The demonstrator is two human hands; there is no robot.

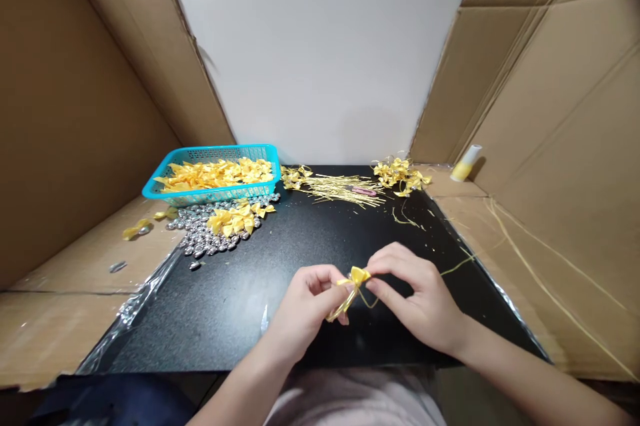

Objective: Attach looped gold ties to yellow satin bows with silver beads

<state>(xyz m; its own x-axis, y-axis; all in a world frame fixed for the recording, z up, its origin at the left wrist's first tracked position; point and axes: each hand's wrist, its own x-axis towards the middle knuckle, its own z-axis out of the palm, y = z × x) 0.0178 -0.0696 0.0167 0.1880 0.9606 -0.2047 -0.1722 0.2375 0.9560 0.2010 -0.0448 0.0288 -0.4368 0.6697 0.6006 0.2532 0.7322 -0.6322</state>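
Over the black tabletop (235,319), my left hand (313,306) pinches a yellow ribbon bow (359,275) with thin gold strips (341,307) gathered under it. The fingertips of my right hand (417,296) are closed at the bow's right edge, on thin yellow thread (370,303). A slack loop of this thread hangs below the bow, between the hands. More thread (459,265) emerges from behind my right hand and runs off to the right. The exact pinch point between the right fingertips is partly hidden.
A turquoise basket (215,198) of yellow bows stands back left, with silver beads (205,236) and loose bows (235,219) before it. Gold strips (330,189), a pink-handled tool (364,191) and bow clusters (400,174) lie behind. A thread spool (465,165) stands right, beside cardboard walls (565,119).
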